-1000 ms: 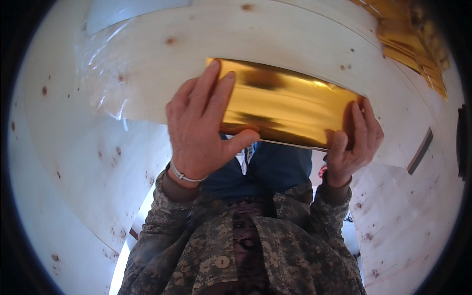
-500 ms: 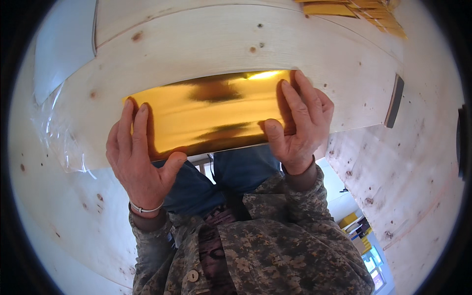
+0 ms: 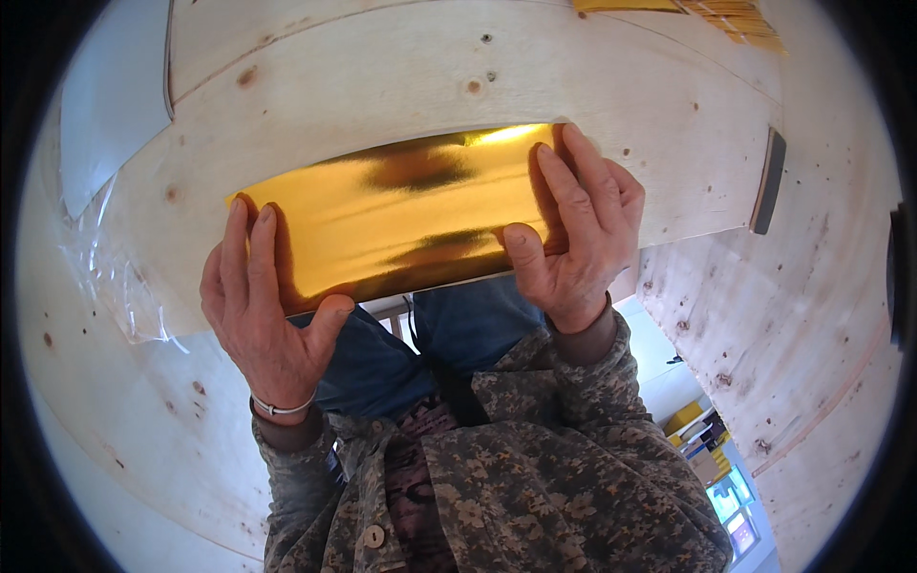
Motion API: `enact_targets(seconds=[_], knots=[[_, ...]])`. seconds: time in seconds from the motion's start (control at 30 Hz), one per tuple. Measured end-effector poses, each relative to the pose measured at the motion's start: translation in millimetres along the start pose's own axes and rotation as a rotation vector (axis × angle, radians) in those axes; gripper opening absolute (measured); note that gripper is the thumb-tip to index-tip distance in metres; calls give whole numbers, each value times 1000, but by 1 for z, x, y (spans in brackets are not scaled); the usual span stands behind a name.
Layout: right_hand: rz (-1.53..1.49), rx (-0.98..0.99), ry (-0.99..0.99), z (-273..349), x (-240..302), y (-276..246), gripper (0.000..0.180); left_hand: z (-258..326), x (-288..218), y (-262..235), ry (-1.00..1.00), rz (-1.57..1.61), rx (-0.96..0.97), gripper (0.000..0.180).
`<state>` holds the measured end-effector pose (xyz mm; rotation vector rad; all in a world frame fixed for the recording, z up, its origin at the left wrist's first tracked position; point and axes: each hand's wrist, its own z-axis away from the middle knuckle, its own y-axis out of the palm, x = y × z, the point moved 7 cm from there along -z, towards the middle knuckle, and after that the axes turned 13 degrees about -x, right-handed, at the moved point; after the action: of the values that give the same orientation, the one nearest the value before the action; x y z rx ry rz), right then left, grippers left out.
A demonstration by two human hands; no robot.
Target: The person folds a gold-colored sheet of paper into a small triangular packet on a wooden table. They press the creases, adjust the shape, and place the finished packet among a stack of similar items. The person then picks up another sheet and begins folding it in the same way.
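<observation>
A shiny gold foil-like sheet (image 3: 382, 210) lies crosswise at the near edge of the wooden tabletop, slightly tilted, its right end farther away. My left hand (image 3: 263, 301) rests on the sheet's left end, fingers stretched out and the thumb spread along the near edge. At the right end, my right hand (image 3: 587, 224) lies with two fingertips by the far corner and its thumb on the foil. Both hands are open and press flat rather than wrap round it. Dark reflections cross the foil. Whatever lies under it is hidden.
A pale sheet (image 3: 115, 105) lies at the far left, with crumpled clear plastic film (image 3: 124, 277) below it. Gold strips (image 3: 731, 19) are stacked at the far right. A narrow dark bar (image 3: 768, 181) sits near the tabletop's (image 3: 315, 86) right end.
The gold sheet and both hands appear slightly farther left in the picture. The hands keep their places on the sheet; the surrounding view has also shifted a little.
</observation>
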<state>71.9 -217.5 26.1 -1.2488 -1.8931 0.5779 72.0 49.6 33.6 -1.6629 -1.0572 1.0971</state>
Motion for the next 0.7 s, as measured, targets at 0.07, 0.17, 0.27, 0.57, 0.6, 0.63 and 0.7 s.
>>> enact_targets(seconds=[0.07,0.17,0.27,0.57,0.6,0.63,0.7], knots=[[-7,-8,-7,0,0,1,59,0,0,0,0,0,-1,87],[-6,-10,-14,0,0,1,59,1,0,1,5,-3,-3,87],[-5,17,26,1,0,0,60,1,0,1,7,-5,-4,87],[-6,42,35,1,0,0,61,1,0,1,5,-3,-16,86],[-6,44,36,1,0,0,61,1,0,1,4,-4,-15,86],[-4,31,20,0,0,0,61,1,0,1,-1,-8,-9,86],[2,5,-13,-1,0,1,62,0,-1,1,3,-2,-12,86]])
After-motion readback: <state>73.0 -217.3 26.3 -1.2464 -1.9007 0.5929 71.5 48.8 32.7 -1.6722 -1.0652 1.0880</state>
